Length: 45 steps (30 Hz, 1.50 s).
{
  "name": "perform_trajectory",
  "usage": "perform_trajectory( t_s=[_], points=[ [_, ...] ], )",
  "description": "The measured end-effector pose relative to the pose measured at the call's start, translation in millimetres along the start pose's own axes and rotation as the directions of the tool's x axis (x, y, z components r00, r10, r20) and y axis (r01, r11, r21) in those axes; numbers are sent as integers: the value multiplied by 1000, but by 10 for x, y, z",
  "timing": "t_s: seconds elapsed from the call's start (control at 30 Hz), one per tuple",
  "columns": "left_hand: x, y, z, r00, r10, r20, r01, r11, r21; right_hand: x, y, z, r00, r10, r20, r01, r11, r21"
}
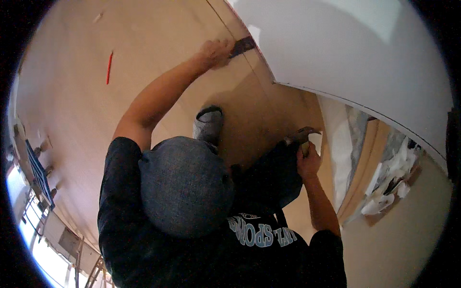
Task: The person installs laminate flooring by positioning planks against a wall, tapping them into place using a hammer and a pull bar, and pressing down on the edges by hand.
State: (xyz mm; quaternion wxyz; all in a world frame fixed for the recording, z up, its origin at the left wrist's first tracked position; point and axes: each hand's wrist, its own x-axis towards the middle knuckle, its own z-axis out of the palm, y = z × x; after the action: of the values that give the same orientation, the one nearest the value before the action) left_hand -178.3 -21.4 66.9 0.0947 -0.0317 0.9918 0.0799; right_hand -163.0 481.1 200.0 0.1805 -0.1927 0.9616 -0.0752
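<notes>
At the foot of the white wall, my left hand (216, 53) is stretched out low over the plank floor, its fingers at the near end of a dark flat piece (243, 46). That piece lies between my fingers and the wall's edge, across a floor seam; its exact kind is unclear. On the right, my right hand (309, 161) is closed around the handle of a claw hammer (303, 135). The hammer's head is raised above the hand, beside my dark trouser leg. My denim knee (187, 187) and grey shoe (208, 126) are between my arms.
A red pencil (109, 68) lies on the plank floor (158, 33) at the left, with a small pale scrap (98, 18) farther off. The white wall (345, 43) has a corner ahead of me. At the right are wooden strips (367, 165) and crumpled white wrapping (384, 194).
</notes>
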Motion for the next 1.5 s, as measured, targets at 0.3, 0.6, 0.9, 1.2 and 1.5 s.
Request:
perform_trajectory(
  t_s=[0.3, 0.6, 0.9, 1.2, 1.5],
  points=[
    [229, 62, -64, 998, 50, -31, -48, 998, 48, 96, -192, -156, 997, 48, 66, -52, 997, 60],
    [629, -152, -144, 935, 343, -88, -340, 939, 41, 376, -500, -117, 962, 95, 255, -78, 994, -74],
    [814, -217, 150, 956, 290, -50, -287, 956, 59, 1280, -1911, 1123, 829, -339, 445, 120, 885, 451],
    [791, -159, -48, 943, 332, 26, -331, 943, -30, 1235, -2599, 2151, 968, -128, 215, 18, 892, 452],
    [633, -174, -148, 923, 340, -183, -343, 939, 15, 1155, -2697, 1980, 801, -239, 549, -117, 837, 535]
  ],
)
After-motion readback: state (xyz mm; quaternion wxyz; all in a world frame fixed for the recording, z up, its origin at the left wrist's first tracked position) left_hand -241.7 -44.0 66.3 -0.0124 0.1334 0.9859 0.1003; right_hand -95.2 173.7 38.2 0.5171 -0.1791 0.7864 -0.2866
